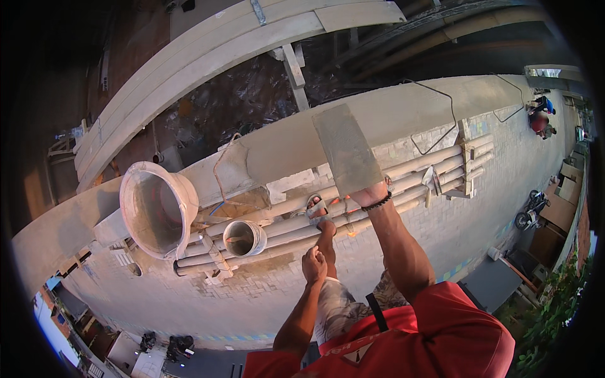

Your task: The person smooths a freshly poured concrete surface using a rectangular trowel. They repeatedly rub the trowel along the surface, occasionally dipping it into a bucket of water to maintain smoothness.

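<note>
Plainly, one rectangular float [348, 150] was gripped in the right hand [373, 195] above the poles [416, 164], its underside hidden. The left hand [315, 264] was loosely curled; whether anything was held could not be told. One tub [186, 200], one bucket [261, 239] and one trowel [428, 179] were counted; the bucket's contents were indistinct.

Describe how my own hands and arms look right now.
Your left hand and right hand are both gloveless. The right wears a dark beaded bracelet at the wrist; the left shows none. Your sleeves are short and red.
</note>
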A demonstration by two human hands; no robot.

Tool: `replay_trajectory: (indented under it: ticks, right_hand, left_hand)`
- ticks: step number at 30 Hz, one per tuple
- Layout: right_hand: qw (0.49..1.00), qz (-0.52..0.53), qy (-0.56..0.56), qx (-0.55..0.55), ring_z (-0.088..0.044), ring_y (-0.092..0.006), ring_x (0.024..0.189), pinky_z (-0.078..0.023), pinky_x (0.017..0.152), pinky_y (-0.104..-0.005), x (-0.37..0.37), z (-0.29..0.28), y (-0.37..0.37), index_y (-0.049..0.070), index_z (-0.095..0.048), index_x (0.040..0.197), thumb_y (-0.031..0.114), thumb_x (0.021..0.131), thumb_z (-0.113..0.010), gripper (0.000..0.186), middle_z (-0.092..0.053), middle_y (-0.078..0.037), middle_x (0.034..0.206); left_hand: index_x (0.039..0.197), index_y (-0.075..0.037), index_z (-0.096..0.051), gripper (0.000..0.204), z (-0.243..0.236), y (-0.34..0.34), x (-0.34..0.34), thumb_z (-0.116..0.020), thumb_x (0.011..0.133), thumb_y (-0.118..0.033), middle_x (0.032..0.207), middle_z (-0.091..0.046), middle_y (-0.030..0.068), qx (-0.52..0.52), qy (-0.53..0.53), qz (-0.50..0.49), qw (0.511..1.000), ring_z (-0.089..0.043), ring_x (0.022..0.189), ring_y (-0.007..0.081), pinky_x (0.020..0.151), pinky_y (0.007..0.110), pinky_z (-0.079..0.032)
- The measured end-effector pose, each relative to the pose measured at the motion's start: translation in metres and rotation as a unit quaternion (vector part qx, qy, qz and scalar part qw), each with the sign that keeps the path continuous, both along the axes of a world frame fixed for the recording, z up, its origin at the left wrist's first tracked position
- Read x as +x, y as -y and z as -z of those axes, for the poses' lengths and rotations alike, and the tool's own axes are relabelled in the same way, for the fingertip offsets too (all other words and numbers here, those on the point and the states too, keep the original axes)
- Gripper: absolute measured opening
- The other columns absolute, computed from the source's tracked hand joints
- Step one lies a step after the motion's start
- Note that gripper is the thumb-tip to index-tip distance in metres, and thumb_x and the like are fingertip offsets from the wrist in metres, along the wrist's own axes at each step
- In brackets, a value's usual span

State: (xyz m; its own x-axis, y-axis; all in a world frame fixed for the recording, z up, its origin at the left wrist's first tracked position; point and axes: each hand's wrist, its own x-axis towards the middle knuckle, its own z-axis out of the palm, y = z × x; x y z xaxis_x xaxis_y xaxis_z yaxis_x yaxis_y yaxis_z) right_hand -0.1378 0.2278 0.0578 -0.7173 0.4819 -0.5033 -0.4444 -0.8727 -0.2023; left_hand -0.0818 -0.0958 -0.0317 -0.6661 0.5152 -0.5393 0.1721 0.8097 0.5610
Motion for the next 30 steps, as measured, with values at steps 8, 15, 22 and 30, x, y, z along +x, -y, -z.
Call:
replay_trajectory:
  ticks: [8, 15, 22, 30]
  right_hand:
    - [0.995, -0.03, 0.011, 0.095, -0.063, -0.0183, 0.097, -0.054, 0.082, -0.0316, 0.112, -0.046, -0.03, -0.001, -0.049, 0.131, 0.027, 0.092, -0.064, 0.05, -0.063, -0.009, 0.114]
    - [0.891, 0.108, 0.369, 0.243, -0.06, -0.0119, 0.09, -0.049, 0.076, -0.0253, 0.247, -0.068, -0.117, -0.001, -0.052, 0.124, 0.018, 0.089, -0.064, 0.041, -0.063, -0.004, 0.103]
    - [0.568, 0.024, 0.618, 0.543, -0.062, -0.029, 0.083, -0.049, 0.078, -0.0374, 0.231, 0.008, -0.238, -0.006, -0.053, 0.113, 0.017, 0.08, -0.07, 0.044, -0.063, -0.017, 0.094]
    - [0.464, -0.031, 0.621, 0.631, -0.055, -0.0413, 0.1, -0.045, 0.086, -0.046, 0.167, 0.03, -0.266, -0.004, -0.051, 0.116, 0.015, 0.078, -0.068, 0.047, -0.056, -0.024, 0.106]
  left_hand:
    - [0.113, 0.002, -0.059, 0.024, -0.029, -0.091, -0.025, -0.055, 0.091, -0.007, 0.1, -0.067, 0.0184, 0.133, 0.069, -0.063, 0.987, -0.067, 0.092, 0.0327, 0.081, 0.037, -0.054]
    - [0.122, 0.001, -0.054, 0.034, -0.084, -0.265, -0.015, -0.057, 0.088, -0.003, 0.111, -0.061, 0.0185, 0.269, -0.012, 0.071, 0.96, -0.06, 0.101, 0.0297, 0.085, 0.038, -0.049]
    - [0.144, 0.001, -0.027, 0.078, -0.107, -0.439, 0.04, -0.07, 0.081, -0.014, 0.141, -0.032, 0.0252, 0.23, -0.114, 0.114, 0.96, -0.032, 0.128, 0.0431, 0.105, 0.055, -0.028]
    - [0.147, -0.001, -0.024, 0.091, -0.075, -0.467, 0.029, -0.074, 0.072, -0.012, 0.144, -0.031, 0.0246, 0.148, -0.22, 0.095, 0.959, -0.03, 0.131, 0.044, 0.105, 0.056, -0.026]
